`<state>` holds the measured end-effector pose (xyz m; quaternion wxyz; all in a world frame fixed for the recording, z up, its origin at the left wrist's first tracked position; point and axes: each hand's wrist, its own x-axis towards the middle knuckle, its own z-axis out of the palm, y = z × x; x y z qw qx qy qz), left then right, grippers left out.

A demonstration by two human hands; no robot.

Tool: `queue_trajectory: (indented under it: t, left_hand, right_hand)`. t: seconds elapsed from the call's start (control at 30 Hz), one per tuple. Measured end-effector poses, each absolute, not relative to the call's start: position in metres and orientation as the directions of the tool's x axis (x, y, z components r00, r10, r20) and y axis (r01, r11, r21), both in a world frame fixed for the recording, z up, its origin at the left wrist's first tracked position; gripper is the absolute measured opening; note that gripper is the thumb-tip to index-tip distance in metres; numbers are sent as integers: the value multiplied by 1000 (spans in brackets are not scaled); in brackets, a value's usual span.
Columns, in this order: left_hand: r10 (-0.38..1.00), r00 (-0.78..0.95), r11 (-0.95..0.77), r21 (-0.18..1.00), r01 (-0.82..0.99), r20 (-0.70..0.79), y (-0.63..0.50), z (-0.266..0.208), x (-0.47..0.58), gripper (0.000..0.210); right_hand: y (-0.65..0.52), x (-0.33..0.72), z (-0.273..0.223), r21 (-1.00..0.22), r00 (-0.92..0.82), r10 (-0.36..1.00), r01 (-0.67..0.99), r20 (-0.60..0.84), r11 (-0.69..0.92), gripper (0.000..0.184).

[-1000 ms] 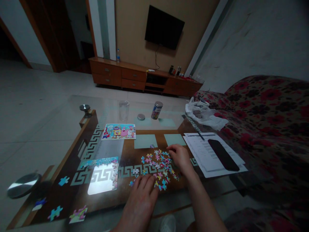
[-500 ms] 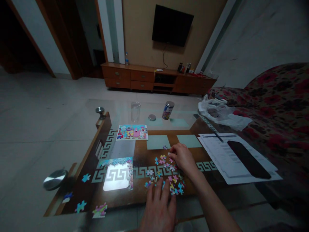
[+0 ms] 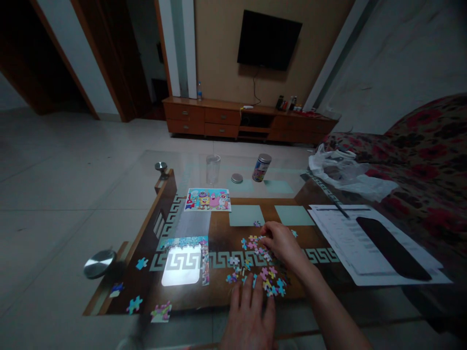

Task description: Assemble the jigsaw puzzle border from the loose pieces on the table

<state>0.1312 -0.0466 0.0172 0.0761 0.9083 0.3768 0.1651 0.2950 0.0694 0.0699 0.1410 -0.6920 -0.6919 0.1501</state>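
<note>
Loose jigsaw puzzle pieces lie in a pile on the glass table. My left hand rests flat at the pile's near edge, fingers spread, fingertips touching or close to pieces. Over the far side of the pile, my right hand has thumb and fingers curled together; whatever is between them is hidden. A joined puzzle border forms a top row and a right side, left of the pile. Beyond it lies a cartoon reference picture. One light blue puzzle piece sits right of my right hand.
Single pieces lie at the table's left. Farther back stand a clear glass, a round lid and a printed can. Papers with a pen and black phone occupy the right, near a plastic bag.
The whole view has shifted, so things appear farther right. My right hand's fingertips are slightly lower over the pile, and a blue piece shows beside it. My left hand stays flat.
</note>
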Motion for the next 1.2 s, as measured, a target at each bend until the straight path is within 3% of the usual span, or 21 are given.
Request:
queue_trajectory:
  t: [0.27, 0.47, 0.67, 0.8, 1.03, 1.2]
  left_hand:
    - [728, 660, -685, 238, 689, 185, -48, 16, 136, 56]
    - [733, 624, -677, 207, 706, 271, -49, 19, 137, 35]
    - [733, 623, -678, 210, 705, 273, -49, 23, 136, 38]
    - [733, 647, -680, 250, 689, 209, -49, 28, 133, 52]
    - [728, 684, -651, 345, 676, 35, -49, 42, 111, 51]
    - [753, 636, -532, 412, 740, -170, -52, 60, 90, 53]
  right_hand:
    - [69, 298, 62, -448, -35, 999, 894, 5, 33, 9]
    - [70, 300, 61, -423, -44, 999, 905, 16, 47, 8]
    - [69, 299, 63, -396, -53, 998, 916, 39, 64, 10]
    - [69, 299, 61, -412, -53, 997, 908, 48, 68, 11]
    - [70, 300, 55, -443, -5, 997, 896, 75, 38, 10]
    - [72, 303, 49, -454, 4, 997, 891, 80, 33, 11]
